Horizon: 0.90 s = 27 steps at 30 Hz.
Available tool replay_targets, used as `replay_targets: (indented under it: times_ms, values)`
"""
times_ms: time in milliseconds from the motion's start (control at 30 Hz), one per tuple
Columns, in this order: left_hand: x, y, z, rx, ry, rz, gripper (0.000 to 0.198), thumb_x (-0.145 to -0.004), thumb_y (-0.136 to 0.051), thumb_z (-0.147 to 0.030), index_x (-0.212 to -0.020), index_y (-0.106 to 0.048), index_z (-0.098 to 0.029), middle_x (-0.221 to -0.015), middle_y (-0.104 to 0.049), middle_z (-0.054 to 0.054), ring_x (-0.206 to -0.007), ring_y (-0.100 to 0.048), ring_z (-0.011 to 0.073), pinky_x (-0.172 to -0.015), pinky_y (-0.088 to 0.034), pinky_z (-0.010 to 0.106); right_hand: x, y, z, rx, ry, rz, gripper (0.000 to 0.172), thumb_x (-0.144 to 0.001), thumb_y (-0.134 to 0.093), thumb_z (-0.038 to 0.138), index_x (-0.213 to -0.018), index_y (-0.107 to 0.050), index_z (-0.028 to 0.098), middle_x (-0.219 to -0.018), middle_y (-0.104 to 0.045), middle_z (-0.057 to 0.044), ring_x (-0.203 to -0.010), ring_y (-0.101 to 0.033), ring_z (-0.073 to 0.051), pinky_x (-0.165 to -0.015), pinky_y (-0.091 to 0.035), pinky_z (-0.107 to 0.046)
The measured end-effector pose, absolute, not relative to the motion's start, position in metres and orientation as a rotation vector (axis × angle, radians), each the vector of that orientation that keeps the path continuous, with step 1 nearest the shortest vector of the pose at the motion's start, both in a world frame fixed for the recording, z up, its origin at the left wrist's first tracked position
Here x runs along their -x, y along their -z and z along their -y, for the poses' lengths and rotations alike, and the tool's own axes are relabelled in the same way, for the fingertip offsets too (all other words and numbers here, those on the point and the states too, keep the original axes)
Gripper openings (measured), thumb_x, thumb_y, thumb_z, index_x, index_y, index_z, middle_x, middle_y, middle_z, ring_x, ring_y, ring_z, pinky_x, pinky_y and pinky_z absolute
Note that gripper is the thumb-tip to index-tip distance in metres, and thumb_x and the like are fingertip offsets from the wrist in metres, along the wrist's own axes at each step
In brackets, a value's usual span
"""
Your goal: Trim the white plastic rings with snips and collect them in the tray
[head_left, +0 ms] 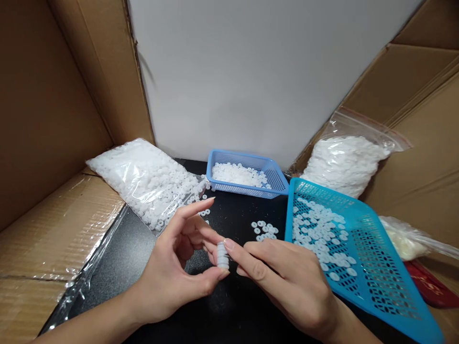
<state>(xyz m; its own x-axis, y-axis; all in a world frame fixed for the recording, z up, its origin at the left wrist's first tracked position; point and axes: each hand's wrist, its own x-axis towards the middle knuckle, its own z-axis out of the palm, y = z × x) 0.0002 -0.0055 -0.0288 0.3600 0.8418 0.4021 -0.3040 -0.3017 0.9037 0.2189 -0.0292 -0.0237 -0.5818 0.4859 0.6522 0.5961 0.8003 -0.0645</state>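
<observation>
My left hand pinches a short stack of white plastic rings between thumb and fingers, above the black table top. My right hand comes in from the right, its index fingertip touching the stack's right side, fingers curled. A small scatter of loose white rings lies on the table just beyond my right hand.
A tilted bright blue basket with several rings sits at right. A smaller pale blue basket of rings stands behind. Clear bags of rings lie at left and right rear. Cardboard boxes flank the table; a white wall is behind.
</observation>
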Motion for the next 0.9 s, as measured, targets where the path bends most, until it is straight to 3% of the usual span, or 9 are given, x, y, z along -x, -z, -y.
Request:
replay_targets:
  times_ms: [200,433,900]
  values:
    - [-0.0005,0.0282,0.0057,-1.445,-1.198,-0.515,0.08,-0.077,-0.081,-0.002,-0.145,-0.054,-0.037,-0.096,-0.072,0.0,-0.078,-0.068,0.011,-0.077,-0.059,0.02,-0.2181,0.0227,0.0298,0.793,0.268,2.318,0.032,-0.106,-0.049,0.013,-0.135,-0.062,0.01,-0.079,-0.073,-0.004,-0.063,-0.062,-0.013,-0.055,-0.042,-0.028]
    - [-0.0009,0.029,0.0042,-1.404,-1.18,-0.517,0.079,-0.078,-0.082,-0.004,-0.145,-0.054,-0.036,-0.096,-0.07,0.001,-0.077,-0.069,0.0127,-0.075,-0.06,0.023,-0.218,0.0231,0.0299,0.795,0.247,2.317,0.034,-0.106,-0.048,0.012,-0.138,-0.06,0.009,-0.079,-0.073,-0.004,-0.063,-0.062,-0.014,-0.054,-0.043,-0.029]
    - [-0.0009,0.0288,0.0056,-1.32,-1.107,-0.518,0.074,-0.082,-0.081,-0.008,-0.143,-0.053,-0.038,-0.094,-0.066,-0.002,-0.076,-0.065,0.0084,-0.075,-0.056,0.018,-0.2152,0.0196,0.0302,0.797,0.334,2.315,0.034,-0.11,-0.039,0.014,-0.134,-0.063,0.009,-0.076,-0.072,-0.005,-0.061,-0.062,-0.014,-0.053,-0.042,-0.029]
